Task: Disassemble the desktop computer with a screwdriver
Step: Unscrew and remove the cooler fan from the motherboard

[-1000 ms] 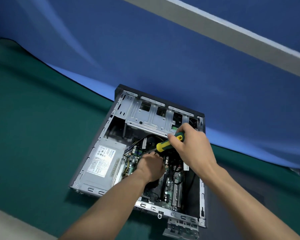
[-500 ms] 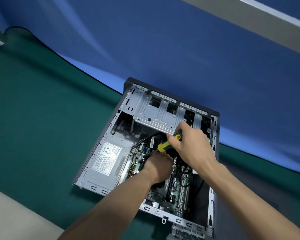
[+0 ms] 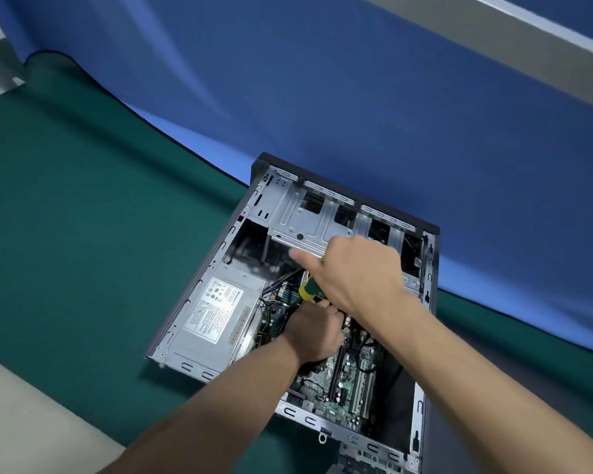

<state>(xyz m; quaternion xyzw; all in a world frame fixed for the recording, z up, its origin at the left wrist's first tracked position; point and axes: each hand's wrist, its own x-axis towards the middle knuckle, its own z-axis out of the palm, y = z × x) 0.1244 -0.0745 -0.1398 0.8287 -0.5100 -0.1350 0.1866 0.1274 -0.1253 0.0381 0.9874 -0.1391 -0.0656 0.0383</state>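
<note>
Your open grey metal desktop computer case (image 3: 220, 323) lies on its side near the green worktop's (image 3: 65, 217) far edge. Your right hand (image 3: 356, 271) grips the yellow-and-green-handled screwdriver (image 3: 307, 291), angled down; your left hand (image 3: 314, 331), curled, steadies its shaft. If the tip slips, it could gouge the green motherboard (image 3: 350, 381).

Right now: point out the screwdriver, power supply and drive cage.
screwdriver (image 3: 307, 291): head view, on its yellow-green handle.
power supply (image 3: 216, 316): head view, on its white label.
drive cage (image 3: 308, 222): head view, on its flat metal plate.
</note>
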